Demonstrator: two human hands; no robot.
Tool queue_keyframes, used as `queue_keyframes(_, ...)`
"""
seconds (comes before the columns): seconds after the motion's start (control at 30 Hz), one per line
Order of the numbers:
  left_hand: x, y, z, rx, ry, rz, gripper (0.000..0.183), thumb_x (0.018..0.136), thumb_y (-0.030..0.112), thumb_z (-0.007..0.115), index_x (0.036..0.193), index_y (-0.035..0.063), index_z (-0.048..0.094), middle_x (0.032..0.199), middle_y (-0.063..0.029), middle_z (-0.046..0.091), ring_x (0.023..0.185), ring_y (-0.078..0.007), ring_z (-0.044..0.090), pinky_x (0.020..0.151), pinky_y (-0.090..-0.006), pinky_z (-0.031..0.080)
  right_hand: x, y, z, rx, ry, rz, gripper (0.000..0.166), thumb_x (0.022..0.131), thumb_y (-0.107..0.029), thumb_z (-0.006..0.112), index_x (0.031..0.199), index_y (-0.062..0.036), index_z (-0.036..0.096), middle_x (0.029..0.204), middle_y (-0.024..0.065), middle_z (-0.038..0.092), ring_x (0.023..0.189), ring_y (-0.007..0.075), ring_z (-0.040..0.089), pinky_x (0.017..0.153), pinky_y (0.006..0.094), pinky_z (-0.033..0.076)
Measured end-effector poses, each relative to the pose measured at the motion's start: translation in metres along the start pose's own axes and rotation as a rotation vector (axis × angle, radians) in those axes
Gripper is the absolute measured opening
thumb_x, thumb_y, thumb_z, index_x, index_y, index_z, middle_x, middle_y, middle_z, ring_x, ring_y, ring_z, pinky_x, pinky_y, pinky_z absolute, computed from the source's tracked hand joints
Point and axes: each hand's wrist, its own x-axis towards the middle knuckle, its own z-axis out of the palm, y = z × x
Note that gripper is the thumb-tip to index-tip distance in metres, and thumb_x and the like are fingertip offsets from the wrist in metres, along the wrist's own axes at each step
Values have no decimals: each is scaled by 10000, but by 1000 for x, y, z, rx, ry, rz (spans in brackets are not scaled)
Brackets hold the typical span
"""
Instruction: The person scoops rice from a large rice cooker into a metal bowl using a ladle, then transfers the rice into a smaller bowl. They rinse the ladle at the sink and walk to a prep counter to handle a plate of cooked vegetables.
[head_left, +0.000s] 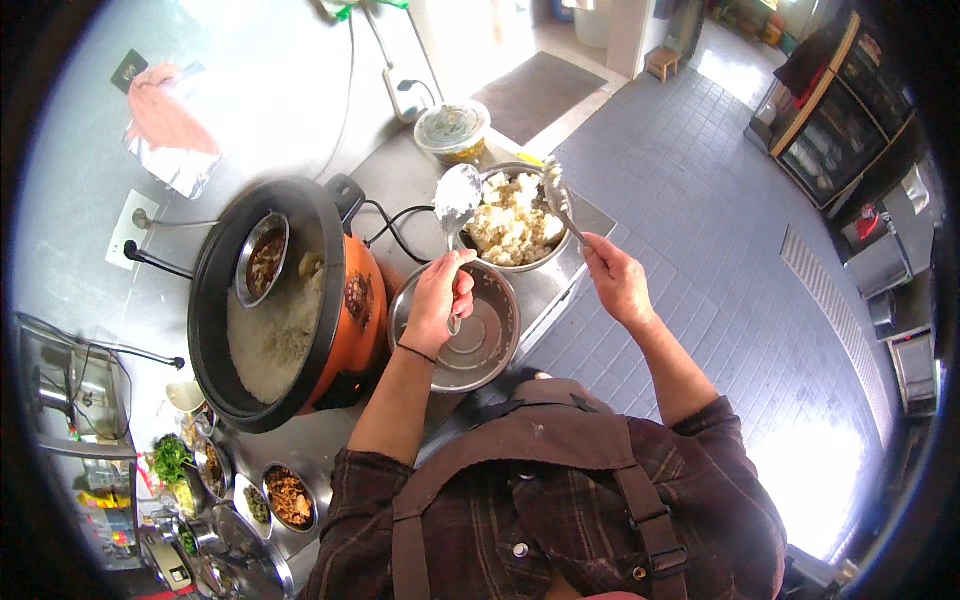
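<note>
My left hand (441, 298) is closed on the handle of a metal ladle (457, 196), whose bowl has whitish residue and hangs by the left rim of a steel bowl of rice (517, 217). In my right hand (616, 279) is a spoon or spatula (556, 187) with rice stuck to it, held over that bowl's right rim. A second steel bowl (484, 345), with a little residue inside, sits below my left hand. To the left stands a large orange cooker (366, 330) with a black rim, holding rice (277, 345) and a small metal dish of brown food (264, 262).
A lidded plastic tub (452, 129) stands behind the rice bowl. Dishes of shredded brown food (289, 497) and chopped greens (256, 504) are at the lower left, near leafy herbs (172, 457). Black cables run behind the cooker. The steel counter's edge (559, 300) borders the tiled floor.
</note>
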Motion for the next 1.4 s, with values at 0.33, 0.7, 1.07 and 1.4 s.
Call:
queue_keyframes(0.33,-90,-24,-39,-100,6,-198,316,912,197,369,1130,-15,453,646,-42,502,480,-141,463,458,-274,408,-17,-36,-13,-367,-27,-351,308,749,-141,626,1055,-169,606,730,89,546,652,276,579,557,376,479)
queue_keyframes(0.7,-102,-63,-45,-362,-30,-409,385,933,371,371,1060,37,516,707,-28,551,564,-146,513,548,-300,457,-34,-67,36,-447,-645,-245,234,791,-204,512,976,-70,564,823,140,605,784,336,598,687,429,487)
queue_keyframes(1.07,-129,-72,-68,338,261,5,255,899,259,530,774,38,555,564,26,479,479,-49,447,421,-206,340,-13,-29,21,39,-528,239,397,834,-379,553,1007,-24,590,738,107,638,653,212,609,595,309,478)
queue_keyframes(1.4,-117,-88,-81,-150,342,-113,333,864,191,558,1140,44,446,1003,-101,581,765,-213,629,617,-365,558,1,20,72,784,-431,962,495,879,-335,478,1254,-36,356,1037,156,583,653,179,542,466,246,400)
